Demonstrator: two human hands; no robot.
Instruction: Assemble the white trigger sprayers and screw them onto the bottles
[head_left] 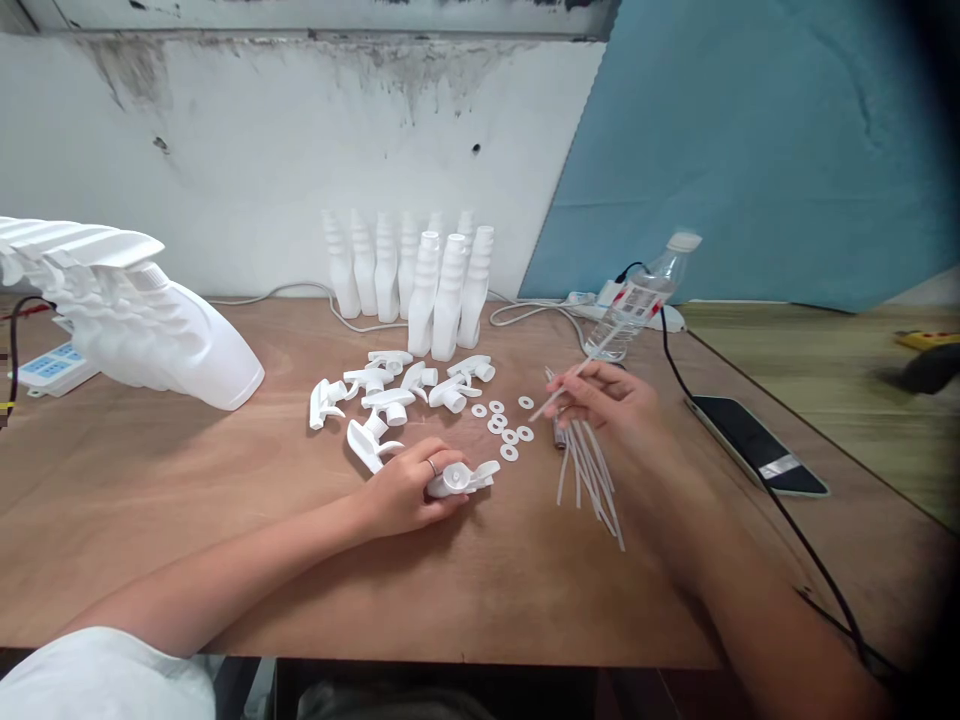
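Note:
My left hand is closed around a white spray trigger head, held near the table surface with its round opening turned up toward me. In my right hand a thin white dip tube is pinched between thumb and fingers, slanting down to the left. Below that hand, a bundle of loose dip tubes lies on the wood. Several flat white washers are scattered between the hands. Beyond my left hand lie more trigger heads in a loose group.
White bottles stand near the wall. Assembled spray bottles lie in a row at left, by a power strip. At right are a clear water bottle, a phone and a black cable.

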